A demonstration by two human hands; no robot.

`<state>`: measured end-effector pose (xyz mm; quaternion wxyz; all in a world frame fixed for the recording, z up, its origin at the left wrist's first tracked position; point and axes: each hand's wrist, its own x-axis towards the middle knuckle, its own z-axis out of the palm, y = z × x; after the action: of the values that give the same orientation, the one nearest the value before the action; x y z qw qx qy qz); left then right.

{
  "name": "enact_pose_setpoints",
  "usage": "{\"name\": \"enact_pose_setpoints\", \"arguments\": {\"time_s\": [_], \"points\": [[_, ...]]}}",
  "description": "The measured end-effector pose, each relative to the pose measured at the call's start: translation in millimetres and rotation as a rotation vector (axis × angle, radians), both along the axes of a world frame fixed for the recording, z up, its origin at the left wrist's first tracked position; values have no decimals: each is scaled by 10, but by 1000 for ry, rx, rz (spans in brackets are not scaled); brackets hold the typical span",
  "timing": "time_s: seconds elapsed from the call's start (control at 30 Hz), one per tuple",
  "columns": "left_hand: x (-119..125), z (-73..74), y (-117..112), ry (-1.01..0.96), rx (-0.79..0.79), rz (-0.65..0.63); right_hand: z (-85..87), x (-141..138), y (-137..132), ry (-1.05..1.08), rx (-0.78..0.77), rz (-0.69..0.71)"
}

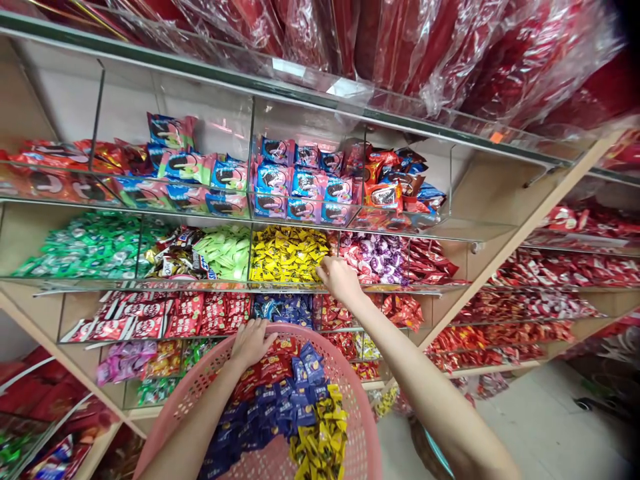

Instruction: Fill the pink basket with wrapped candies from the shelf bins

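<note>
My left hand (251,345) lies over the far rim of a pink plastic basket (361,400), with its fingers bent over the edge. Inside the basket are red-wrapped candies (267,367), dark blue candies (265,413) and a heap of yellow candies (320,437). My right hand (343,280) reaches to the shelf, its fingers curled together at the right end of a compartment of yellow-wrapped candies (285,253). What those fingers hold, if anything, is hidden. Red and purple candies (377,257) lie just behind and right of it.
Clear dividers and a glass lip (175,287) front the shelf. Green candies (95,247) fill its left side. Blue and pink snack packs (293,180) stand above, red packets (150,317) below. Wrapped red goods (375,40) sit on top. Another rack (550,267) stands right.
</note>
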<state>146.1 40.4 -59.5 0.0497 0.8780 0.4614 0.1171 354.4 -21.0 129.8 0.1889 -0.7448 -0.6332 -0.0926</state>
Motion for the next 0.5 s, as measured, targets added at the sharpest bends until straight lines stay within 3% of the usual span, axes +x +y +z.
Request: {"name": "enact_pose_setpoints", "arguments": {"time_s": [0.13, 0.27, 0.37, 0.5], "points": [[-7, 3, -7, -10, 6, -5, -44, -48, 169, -73, -133, -94], [-10, -14, 1, -11, 15, -8, -114, -32, 197, -76, -131, -104], [-5, -27, 9, -14, 23, -12, -136, 10, 175, -7, -72, -81], [4, -15, 3, -9, 20, -16, -91, 52, 11, 193, 153, 35]]}}
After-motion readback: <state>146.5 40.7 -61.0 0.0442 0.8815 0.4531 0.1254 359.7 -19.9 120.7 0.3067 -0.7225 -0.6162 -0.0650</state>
